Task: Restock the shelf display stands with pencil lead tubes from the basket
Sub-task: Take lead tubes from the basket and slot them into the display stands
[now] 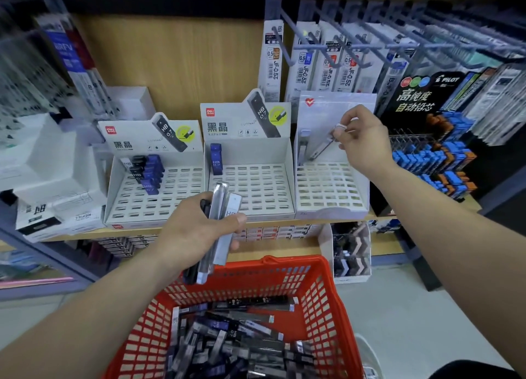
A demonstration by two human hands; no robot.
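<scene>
Restocking at a stationery shelf, seen from the head camera. We take the middle display stand as our mark; it holds one blue tube at its back left corner. Right of it, the right hand pinches a clear lead tube, tilted over the white stand. We cannot tell whether its lower end touches the grid. In front of the middle stand, the left hand grips a bundle of tubes. Further in front sits the red basket, holding loose tubes. Left of the middle stand, the left stand carries black and blue tubes.
</scene>
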